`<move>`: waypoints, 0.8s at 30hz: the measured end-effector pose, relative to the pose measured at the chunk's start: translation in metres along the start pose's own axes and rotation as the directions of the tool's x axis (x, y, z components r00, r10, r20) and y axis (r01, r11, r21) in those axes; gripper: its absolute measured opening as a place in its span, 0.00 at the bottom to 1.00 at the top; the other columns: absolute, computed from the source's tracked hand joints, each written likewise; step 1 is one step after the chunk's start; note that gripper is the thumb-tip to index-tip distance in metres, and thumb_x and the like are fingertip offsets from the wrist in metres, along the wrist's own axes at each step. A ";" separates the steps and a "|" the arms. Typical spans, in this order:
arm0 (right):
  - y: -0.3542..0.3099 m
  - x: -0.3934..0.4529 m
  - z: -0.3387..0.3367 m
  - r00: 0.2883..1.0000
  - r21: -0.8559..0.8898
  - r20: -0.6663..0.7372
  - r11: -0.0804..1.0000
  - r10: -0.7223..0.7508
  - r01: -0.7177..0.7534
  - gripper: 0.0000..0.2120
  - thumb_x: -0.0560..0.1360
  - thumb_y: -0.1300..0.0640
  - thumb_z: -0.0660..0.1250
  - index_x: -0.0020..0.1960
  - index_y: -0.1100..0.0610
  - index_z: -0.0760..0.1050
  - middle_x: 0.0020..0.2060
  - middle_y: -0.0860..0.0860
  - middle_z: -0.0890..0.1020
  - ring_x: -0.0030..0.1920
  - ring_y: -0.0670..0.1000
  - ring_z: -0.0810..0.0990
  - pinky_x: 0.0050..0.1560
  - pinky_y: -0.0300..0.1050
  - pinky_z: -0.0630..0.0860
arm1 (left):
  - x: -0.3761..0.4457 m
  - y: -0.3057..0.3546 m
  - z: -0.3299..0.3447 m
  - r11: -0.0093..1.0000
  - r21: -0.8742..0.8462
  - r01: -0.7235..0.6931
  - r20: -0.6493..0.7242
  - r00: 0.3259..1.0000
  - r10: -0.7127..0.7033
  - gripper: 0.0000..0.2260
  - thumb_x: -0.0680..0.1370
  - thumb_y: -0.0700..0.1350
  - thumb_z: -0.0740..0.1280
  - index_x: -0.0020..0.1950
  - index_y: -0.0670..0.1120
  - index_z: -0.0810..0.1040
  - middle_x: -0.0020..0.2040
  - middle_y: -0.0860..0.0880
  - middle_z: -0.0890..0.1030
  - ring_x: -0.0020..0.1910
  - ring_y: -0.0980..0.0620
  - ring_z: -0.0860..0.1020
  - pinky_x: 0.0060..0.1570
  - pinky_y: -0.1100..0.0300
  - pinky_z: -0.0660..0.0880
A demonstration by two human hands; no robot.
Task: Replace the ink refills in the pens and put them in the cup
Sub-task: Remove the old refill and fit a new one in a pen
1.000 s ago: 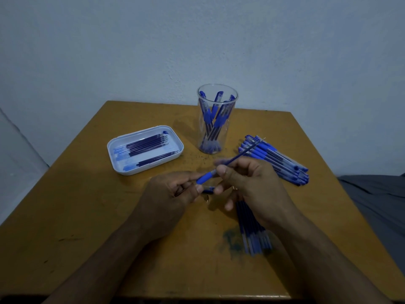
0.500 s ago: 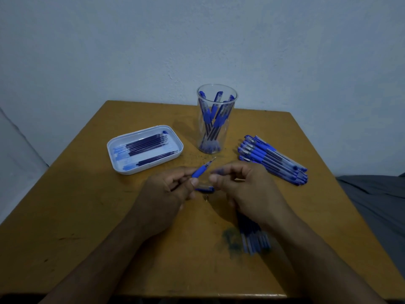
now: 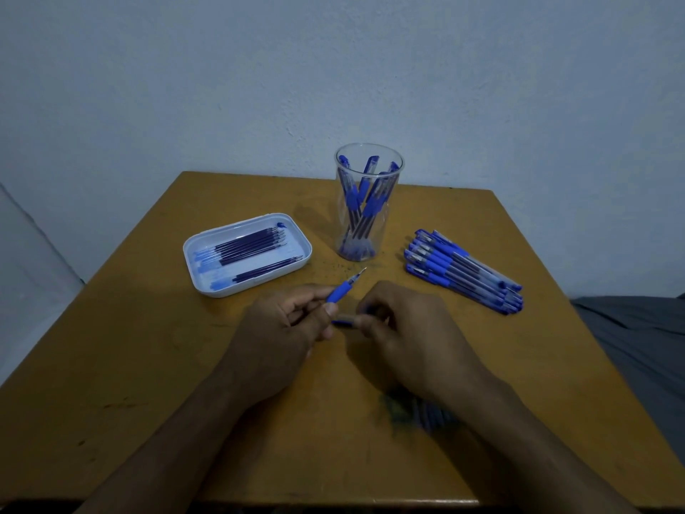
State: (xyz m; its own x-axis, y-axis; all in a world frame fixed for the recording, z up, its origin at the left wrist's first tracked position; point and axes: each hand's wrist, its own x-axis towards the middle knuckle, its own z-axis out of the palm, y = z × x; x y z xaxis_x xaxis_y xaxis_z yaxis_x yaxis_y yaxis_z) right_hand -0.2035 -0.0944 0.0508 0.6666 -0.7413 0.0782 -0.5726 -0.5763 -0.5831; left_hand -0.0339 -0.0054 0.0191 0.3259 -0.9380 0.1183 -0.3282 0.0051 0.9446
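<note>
Pale blue wall behind, and in front of it a square wooden table carrying everything. At twelve o'clock stands the clear cup, upright, with a cluster of blue pens leaning inside it, tips down. Over at ten o'clock sits a white tray, shallow, rounded corners, holding dark ink refills laid in two loose rows. At two o'clock, a pile of pens lies flat on the wood, well apart from the cup.

Centre stage now: the left hand has its grip curled round a pen, pinching the blue rubber section, metal tip angled up toward the cup. Just beside it, the right hand has its grip pinched on a small blue piece, too blurred to say what it is. More blue pens or refills lie under the right forearm at five o'clock, mostly hidden.

Open wood lies along the left side at eight and nine o'clock, and between tray and cup. A grey cloth shows beyond the table's right edge.
</note>
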 end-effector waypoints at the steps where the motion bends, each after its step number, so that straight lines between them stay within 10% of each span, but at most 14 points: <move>1: 0.003 0.001 -0.004 0.998 0.077 -0.057 0.997 0.025 -0.021 0.02 0.80 0.52 0.68 0.48 0.45 0.77 0.42 0.42 0.82 0.42 0.40 0.79 0.42 0.37 0.76 | 0.000 0.000 0.000 1.000 0.004 -0.002 0.002 1.000 0.002 0.10 0.80 0.45 0.67 0.59 0.59 0.79 0.38 0.49 0.84 0.28 0.58 0.75 0.31 0.66 0.72; 8: 0.015 0.006 -0.028 0.987 0.535 -0.123 0.845 0.104 -0.022 0.02 0.78 0.61 0.70 0.50 0.55 0.80 0.42 0.50 0.87 0.27 0.51 0.77 0.29 0.38 0.73 | -0.002 0.001 0.001 0.995 0.074 -0.064 0.045 0.997 0.061 0.12 0.80 0.43 0.69 0.62 0.55 0.81 0.38 0.50 0.83 0.31 0.62 0.76 0.34 0.70 0.71; 24: 0.013 0.007 -0.025 1.000 0.402 -0.010 0.915 -0.015 0.018 0.03 0.78 0.58 0.71 0.47 0.52 0.83 0.35 0.52 0.84 0.28 0.47 0.77 0.30 0.40 0.74 | -0.002 -0.005 0.000 0.984 0.111 -0.138 0.090 0.988 0.128 0.14 0.79 0.45 0.70 0.62 0.58 0.81 0.38 0.52 0.83 0.33 0.52 0.77 0.34 0.64 0.73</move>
State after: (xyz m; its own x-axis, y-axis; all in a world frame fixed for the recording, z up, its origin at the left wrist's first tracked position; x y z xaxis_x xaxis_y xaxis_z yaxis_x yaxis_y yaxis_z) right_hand -0.2183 -0.1160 0.0636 0.6700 -0.7362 0.0952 -0.3202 -0.4023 -0.8577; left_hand -0.0333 -0.0038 0.0141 0.2005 -0.9569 0.2103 -0.4660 0.0957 0.8796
